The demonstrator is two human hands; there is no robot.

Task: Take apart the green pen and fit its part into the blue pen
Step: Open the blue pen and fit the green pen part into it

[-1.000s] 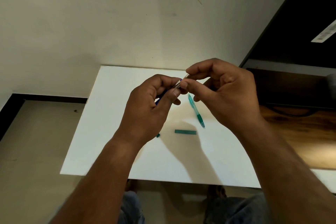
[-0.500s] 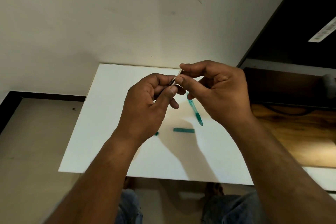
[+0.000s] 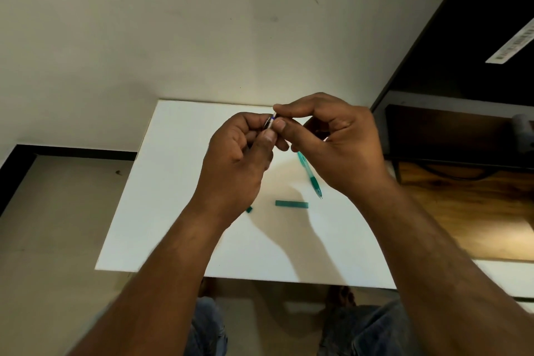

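My left hand (image 3: 239, 153) curls round the blue pen (image 3: 270, 121), of which only a short end with a blue band shows above the fingers. My right hand (image 3: 335, 141) pinches that end between thumb and forefinger. Both hands hover above the white board (image 3: 173, 211). The green pen body (image 3: 309, 175) lies on the board under my right hand, tip pointing toward me. A flat green piece (image 3: 291, 204) lies beside it, and a small green bit (image 3: 249, 209) peeks out by my left wrist.
The white board rests over a beige floor (image 3: 57, 225). A wooden surface (image 3: 468, 211) and a dark cabinet (image 3: 476, 37) stand at the right. My knees in jeans (image 3: 361, 326) show below the board's front edge. A pale wall is behind.
Both hands stayed close together while my right thumb and forefinger slid down toward my left fist, so less of the pen end shows between them.
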